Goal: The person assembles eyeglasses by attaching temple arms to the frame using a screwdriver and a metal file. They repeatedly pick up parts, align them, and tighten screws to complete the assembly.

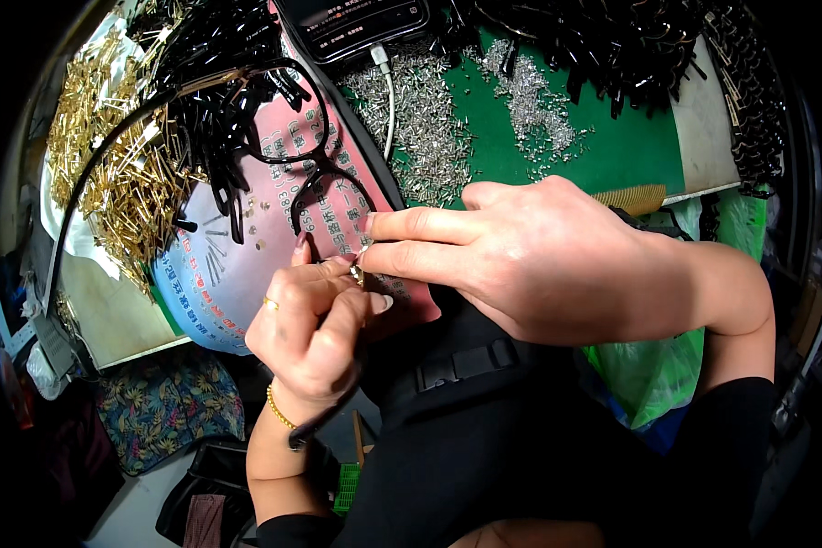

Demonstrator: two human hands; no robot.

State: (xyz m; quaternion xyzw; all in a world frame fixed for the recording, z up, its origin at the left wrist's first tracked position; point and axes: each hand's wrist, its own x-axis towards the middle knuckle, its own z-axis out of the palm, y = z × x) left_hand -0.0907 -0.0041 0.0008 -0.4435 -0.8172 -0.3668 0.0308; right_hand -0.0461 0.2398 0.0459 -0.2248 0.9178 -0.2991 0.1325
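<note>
A pair of black eyeglasses (321, 163) is held above a printed pink-and-blue sheet (274, 196). One long temple sweeps out to the left; the other temple's dark tip shows by my left wrist. My left hand (306, 320) is closed, its thumb and fingers gripping the frame by a gold-coloured hinge (357, 273). From the right comes my right hand (543, 260), index and middle fingers stretched together, tips meeting the left fingers at the hinge. A tiny shiny bit shows between those tips; the right thumb is hidden, as is part of the near rim.
Gold-coloured metal pieces (110, 146) lie heaped at the left beside black glossy temples (215, 119). Small silver pins (420, 137) and finer bits (534, 114) spread over a green mat (603, 151). A phone (361, 26), white cable (390, 114), yellow comb (630, 198) and more black parts (603, 46) surround them.
</note>
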